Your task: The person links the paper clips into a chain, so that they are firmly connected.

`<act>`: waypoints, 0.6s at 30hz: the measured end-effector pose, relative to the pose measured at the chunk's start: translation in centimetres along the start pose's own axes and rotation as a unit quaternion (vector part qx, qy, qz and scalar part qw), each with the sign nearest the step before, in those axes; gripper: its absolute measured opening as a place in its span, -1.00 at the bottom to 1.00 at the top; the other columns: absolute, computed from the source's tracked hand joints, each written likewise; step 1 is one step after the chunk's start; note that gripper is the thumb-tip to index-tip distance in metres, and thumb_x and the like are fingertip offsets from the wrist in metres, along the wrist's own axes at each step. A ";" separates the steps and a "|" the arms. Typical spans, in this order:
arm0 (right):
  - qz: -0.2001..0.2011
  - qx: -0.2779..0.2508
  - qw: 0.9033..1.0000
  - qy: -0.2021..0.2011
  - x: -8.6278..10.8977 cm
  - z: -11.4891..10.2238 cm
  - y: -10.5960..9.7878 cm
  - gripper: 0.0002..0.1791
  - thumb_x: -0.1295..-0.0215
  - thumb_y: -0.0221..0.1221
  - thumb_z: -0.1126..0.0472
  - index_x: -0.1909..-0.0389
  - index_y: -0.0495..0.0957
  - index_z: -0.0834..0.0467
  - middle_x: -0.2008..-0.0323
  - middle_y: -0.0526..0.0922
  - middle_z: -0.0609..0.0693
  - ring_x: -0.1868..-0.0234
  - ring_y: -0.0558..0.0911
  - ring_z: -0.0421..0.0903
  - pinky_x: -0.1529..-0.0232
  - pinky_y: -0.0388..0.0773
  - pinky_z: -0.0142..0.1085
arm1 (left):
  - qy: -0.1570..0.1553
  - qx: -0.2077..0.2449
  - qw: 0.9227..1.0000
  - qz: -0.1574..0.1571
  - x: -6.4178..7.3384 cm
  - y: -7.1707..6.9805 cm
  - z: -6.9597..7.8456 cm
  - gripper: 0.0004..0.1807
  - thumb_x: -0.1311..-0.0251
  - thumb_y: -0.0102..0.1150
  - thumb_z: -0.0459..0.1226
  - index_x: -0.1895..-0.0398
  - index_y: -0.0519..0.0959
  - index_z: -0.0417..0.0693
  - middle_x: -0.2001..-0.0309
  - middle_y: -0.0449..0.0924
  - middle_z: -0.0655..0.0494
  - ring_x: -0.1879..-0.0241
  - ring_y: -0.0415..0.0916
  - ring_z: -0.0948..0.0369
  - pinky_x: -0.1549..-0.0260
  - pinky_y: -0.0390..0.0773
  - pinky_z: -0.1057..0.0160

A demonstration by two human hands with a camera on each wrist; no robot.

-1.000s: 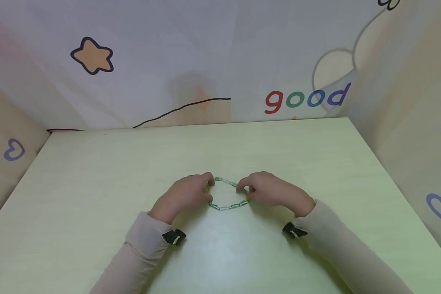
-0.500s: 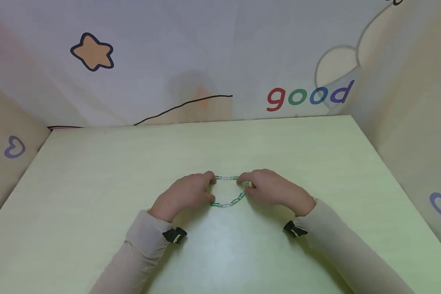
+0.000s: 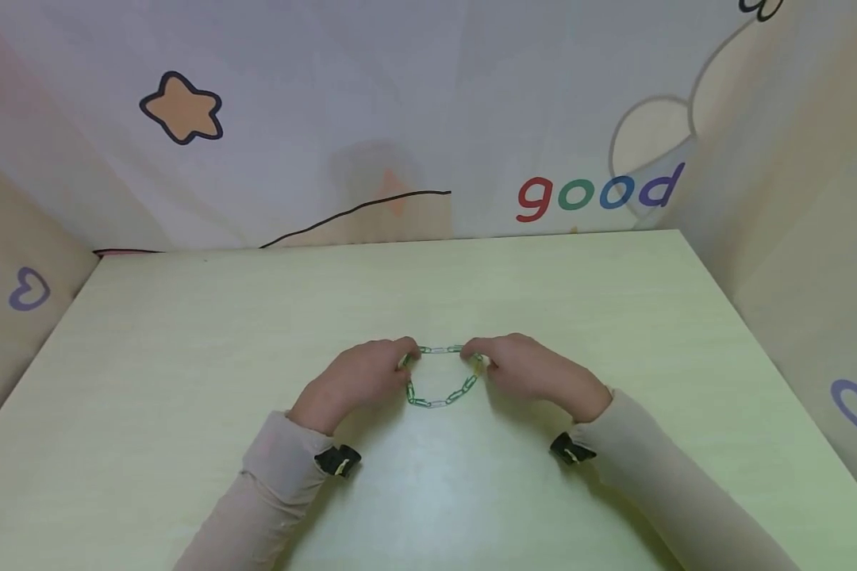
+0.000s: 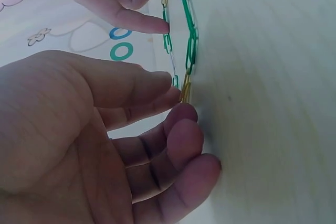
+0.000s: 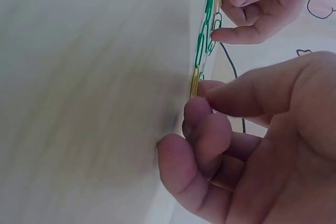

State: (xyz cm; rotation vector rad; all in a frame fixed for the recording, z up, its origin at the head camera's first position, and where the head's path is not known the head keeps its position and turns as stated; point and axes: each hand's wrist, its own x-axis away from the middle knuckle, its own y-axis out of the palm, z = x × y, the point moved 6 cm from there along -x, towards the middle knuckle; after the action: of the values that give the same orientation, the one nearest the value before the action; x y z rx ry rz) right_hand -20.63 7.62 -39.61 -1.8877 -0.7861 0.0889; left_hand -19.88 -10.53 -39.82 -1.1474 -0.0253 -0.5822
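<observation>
A chain of linked paper clips (image 3: 437, 404), green, clear and yellow, lies as a rounded loop on the table. My left hand (image 3: 364, 373) is at the loop's left side, its index fingertip on the far left links. Yellow clips (image 4: 186, 87) show beside its thumb and fingertips in the left wrist view. On the other side, my right hand (image 3: 539, 371) touches the far right links with an extended index finger. Its thumb is near the yellow clip (image 5: 195, 82) on the right. Fingertips partly cover the loop's two sides.
The pale green table (image 3: 221, 333) spreads around both hands. A printed cloth backdrop (image 3: 293, 119) stands behind its far edge and along both sides. Dark straps (image 3: 339, 461) are on both wrists, next to the sleeves.
The loop's far side has gone from slanted to straight, and its right side has shifted inward. My left thumb has drawn back from the near left corner, uncovering more links.
</observation>
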 end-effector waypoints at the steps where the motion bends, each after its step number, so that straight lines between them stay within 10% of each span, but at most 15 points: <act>1: 0.001 -0.001 1.000 -0.002 0.0 0.0 0.0 -0.57 -0.40 0.00 0.44 -0.21 0.56 0.13 -0.13 0.62 0.12 0.17 0.50 0.02 0.10 0.47 -0.15 | -0.001 0.000 1.000 0.001 0.0 0.0 0.0 -0.66 -0.45 0.09 -0.28 -0.24 0.50 -0.04 0.32 0.53 0.13 0.36 0.40 0.17 0.36 0.39 0.22; 18: 0.040 0.033 0.999 -0.003 -0.6 -2.6 0.9 -0.74 -0.37 0.28 0.16 0.08 0.44 0.16 0.63 0.42 -0.09 0.53 0.38 -0.12 0.47 0.31 -0.31 | -0.024 0.004 1.000 0.014 0.6 -0.2 -0.1 -0.43 -0.18 0.44 -0.14 -0.19 0.45 -0.10 0.32 0.54 0.13 0.35 0.42 0.16 0.29 0.47 0.19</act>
State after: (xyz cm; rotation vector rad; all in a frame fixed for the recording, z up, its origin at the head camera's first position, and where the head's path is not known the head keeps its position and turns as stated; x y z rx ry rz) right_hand -19.64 4.94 -39.36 -1.8562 -0.7037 0.1690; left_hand -19.51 -10.89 -39.52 -1.1529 -0.0516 -0.5299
